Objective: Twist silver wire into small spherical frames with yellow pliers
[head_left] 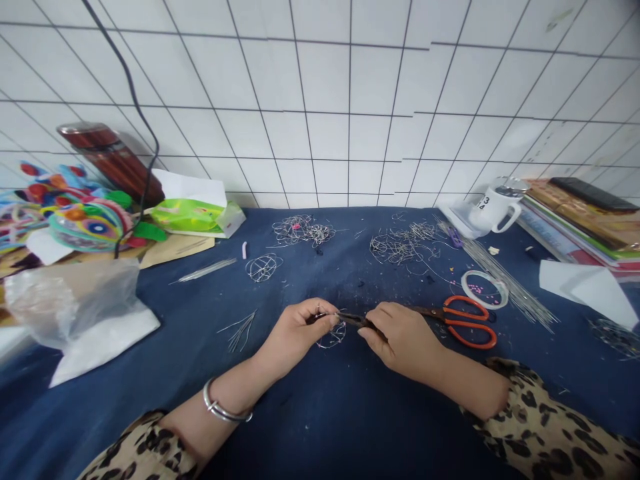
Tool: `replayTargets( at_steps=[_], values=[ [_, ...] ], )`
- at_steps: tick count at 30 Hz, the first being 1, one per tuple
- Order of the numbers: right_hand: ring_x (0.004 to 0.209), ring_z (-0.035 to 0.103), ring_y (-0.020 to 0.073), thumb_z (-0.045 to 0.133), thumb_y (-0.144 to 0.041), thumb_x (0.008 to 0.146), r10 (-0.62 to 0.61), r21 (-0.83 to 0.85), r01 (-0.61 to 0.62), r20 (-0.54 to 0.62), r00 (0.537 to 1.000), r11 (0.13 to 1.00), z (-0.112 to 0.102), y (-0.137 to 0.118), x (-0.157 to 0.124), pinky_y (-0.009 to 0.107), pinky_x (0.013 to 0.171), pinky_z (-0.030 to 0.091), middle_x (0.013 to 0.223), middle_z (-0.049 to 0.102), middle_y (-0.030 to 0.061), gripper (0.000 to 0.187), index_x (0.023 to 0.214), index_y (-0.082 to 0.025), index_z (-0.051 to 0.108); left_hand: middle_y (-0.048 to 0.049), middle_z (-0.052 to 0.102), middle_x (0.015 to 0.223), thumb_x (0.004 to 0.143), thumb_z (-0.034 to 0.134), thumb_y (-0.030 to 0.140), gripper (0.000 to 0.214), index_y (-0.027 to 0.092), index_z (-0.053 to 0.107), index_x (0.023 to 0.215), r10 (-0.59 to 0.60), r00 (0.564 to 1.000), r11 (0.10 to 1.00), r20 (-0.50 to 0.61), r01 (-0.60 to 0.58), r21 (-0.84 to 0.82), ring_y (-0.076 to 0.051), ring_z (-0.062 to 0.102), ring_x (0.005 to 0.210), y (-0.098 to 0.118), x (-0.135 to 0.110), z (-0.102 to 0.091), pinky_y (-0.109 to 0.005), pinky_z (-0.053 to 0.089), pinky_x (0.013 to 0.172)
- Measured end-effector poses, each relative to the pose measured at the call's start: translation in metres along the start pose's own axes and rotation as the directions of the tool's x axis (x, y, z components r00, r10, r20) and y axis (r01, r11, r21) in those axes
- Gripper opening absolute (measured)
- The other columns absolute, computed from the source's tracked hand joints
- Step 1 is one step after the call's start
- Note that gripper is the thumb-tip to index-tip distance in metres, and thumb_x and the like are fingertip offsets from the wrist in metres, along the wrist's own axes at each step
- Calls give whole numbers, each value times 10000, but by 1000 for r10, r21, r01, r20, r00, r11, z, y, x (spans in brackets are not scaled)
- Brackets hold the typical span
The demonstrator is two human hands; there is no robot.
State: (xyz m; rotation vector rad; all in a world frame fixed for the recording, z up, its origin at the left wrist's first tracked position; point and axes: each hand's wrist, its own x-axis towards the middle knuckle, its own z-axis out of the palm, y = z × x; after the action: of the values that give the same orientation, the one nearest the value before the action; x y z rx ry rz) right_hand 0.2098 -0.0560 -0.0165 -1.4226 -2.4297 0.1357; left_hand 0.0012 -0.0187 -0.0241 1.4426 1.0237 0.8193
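Close together over the middle of the blue cloth, both my hands work on a small round wire frame (333, 335). The thumb and fingers of my left hand (295, 333) pinch its upper edge. My right hand (397, 337) is closed around dark pliers (356, 321), whose jaws reach to the wire at my left fingertips. The handles are mostly hidden in my palm. Orange-handled scissors (467, 321) lie just right of my right hand. Several short wire pieces (243, 331) lie left of my left hand, and another round wire frame (263, 267) rests farther back.
Tangled wire heaps (403, 245) lie at the back. Straight wires (507, 277) and a white ring of tape (484, 290) are to the right, near a white mug (495, 208) and stacked books (590, 220). At left are a plastic bag (75, 300), tissue pack (193, 215) and red-brown flask (113, 160).
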Motion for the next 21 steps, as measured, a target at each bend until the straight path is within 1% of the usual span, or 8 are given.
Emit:
replayTargets(
  at_steps=[8,14,21],
  values=[
    [740,491,173,364,-365,901,-2,-95,-2,-46,999,995,-2,-2,-1,305,696,375,774,555,67,312,815,-156,578,-2,583,733,789,597,266,135,137,617,822,-7,1000,1000,24,6,16,-100,501,667,0,0,0,-221,405,645],
    [749,488,176,350,-367,906,3,-98,-6,-36,999,995,0,-1,-1,306,700,369,777,548,66,316,814,-161,571,-1,584,745,787,596,268,140,137,614,832,4,1000,999,25,-5,48,-104,502,680,-1,1,-1,-227,404,658],
    [739,469,179,369,-367,899,-46,-143,42,-30,998,989,3,1,1,309,695,356,772,539,57,286,828,-168,560,4,577,734,777,603,265,142,135,605,835,-9,1000,999,30,8,50,-98,496,664,-4,0,0,-222,403,640]
  ],
)
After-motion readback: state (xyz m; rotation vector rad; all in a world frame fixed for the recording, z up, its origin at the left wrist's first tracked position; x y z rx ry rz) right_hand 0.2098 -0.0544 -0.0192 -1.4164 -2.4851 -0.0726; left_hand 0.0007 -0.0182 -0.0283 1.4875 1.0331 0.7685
